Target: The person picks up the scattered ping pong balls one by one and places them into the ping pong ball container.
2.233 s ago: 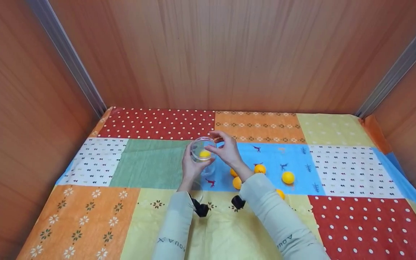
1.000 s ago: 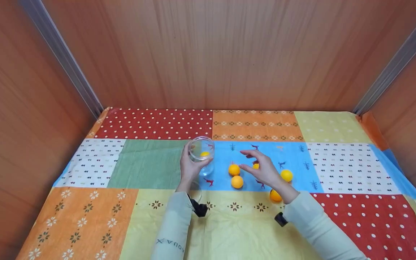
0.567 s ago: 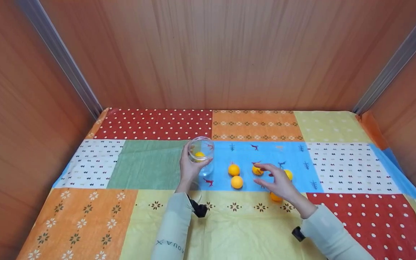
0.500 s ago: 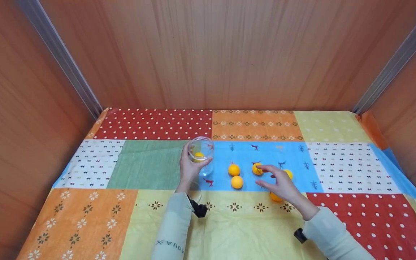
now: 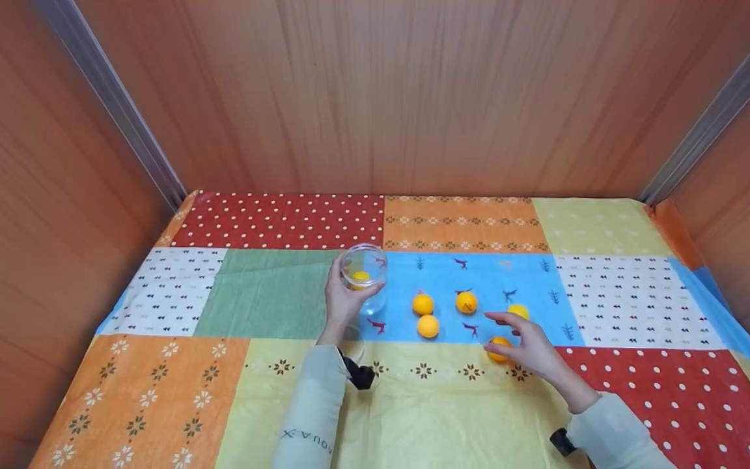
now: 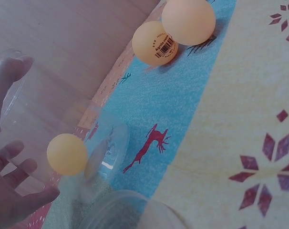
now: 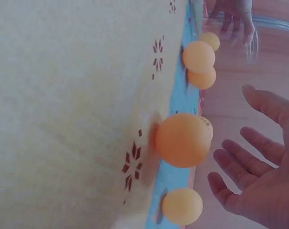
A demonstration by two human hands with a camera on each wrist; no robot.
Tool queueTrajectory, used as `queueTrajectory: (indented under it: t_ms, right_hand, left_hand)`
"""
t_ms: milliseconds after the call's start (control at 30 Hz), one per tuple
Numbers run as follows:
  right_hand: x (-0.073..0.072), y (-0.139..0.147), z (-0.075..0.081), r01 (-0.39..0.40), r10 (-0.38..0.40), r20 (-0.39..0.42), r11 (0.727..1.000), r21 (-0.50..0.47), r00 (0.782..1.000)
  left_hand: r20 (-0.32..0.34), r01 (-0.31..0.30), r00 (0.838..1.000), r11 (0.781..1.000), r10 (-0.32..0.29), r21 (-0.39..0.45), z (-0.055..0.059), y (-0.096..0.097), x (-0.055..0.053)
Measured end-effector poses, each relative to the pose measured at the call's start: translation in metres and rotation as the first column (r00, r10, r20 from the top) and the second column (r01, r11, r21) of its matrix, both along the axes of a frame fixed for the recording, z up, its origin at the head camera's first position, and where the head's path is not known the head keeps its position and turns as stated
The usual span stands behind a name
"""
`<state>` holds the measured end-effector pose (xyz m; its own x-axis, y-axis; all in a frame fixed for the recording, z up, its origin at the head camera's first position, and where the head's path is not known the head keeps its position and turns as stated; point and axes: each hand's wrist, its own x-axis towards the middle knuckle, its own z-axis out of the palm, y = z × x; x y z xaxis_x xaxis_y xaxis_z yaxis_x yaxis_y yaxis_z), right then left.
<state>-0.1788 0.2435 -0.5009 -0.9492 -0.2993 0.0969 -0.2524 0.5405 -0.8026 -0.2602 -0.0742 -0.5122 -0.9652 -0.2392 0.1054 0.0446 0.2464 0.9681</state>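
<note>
My left hand (image 5: pixel 342 299) grips a clear plastic jar (image 5: pixel 375 301) round its side, its mouth facing up toward the head camera. Inside the jar is one orange-yellow ping-pong ball (image 6: pixel 67 154). To the right, my right hand (image 5: pixel 532 346) hovers with thumb and fingers spread, holding nothing. Closest to it in the head view are a ping-pong ball (image 5: pixel 498 350) by the thumb and another ball (image 5: pixel 518 312) partly behind the fingers. In the right wrist view, a large orange ball (image 7: pixel 182 140) lies beside the fingertips without visible contact.
More ping-pong balls lie between the hands: one ball (image 5: pixel 467 302) alone, and a printed ball (image 6: pixel 155 43) close to a plain ball (image 6: pixel 189 21). A clear round lid-like piece (image 6: pixel 128 212) lies near my left wrist. Patchwork cloth (image 5: pixel 284 404) covers the table; wood-grain panels (image 5: pixel 453 98) surround it.
My right hand has moved from the jar's mouth rightward and toward the front, past the middle balls. The ball inside the jar has shifted slightly left. My left hand keeps its grip.
</note>
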Motion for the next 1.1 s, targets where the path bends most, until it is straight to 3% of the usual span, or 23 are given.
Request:
queueTrajectory:
  t_ms: [500, 700, 967, 1100]
  right_hand:
    - [0.003, 0.012, -0.014, -0.080, 0.075, 0.127, 0.996, 0.035, 0.989]
    - [0.002, 0.014, -0.018, -0.108, 0.101, 0.123, 0.993, 0.052, 0.987]
    - [0.003, 0.012, -0.018, -0.075, 0.065, 0.105, 0.993, 0.088, 0.992]
    - [0.003, 0.010, -0.019, -0.061, 0.051, 0.111, 0.994, 0.085, 0.993]
  left_hand:
    - [-0.005, -0.005, 1.000, 1.000, 0.005, -0.017, -0.001, 0.000, -0.001]
    - [0.028, -0.021, 0.999, 1.000, 0.021, -0.011, 0.001, 0.001, -0.002]
    - [-0.031, 0.003, 1.000, 1.000, -0.003, -0.004, 0.000, 0.000, 0.000]
    - [-0.029, 0.004, 1.000, 1.000, -0.004, 0.003, 0.000, 0.000, 0.000]
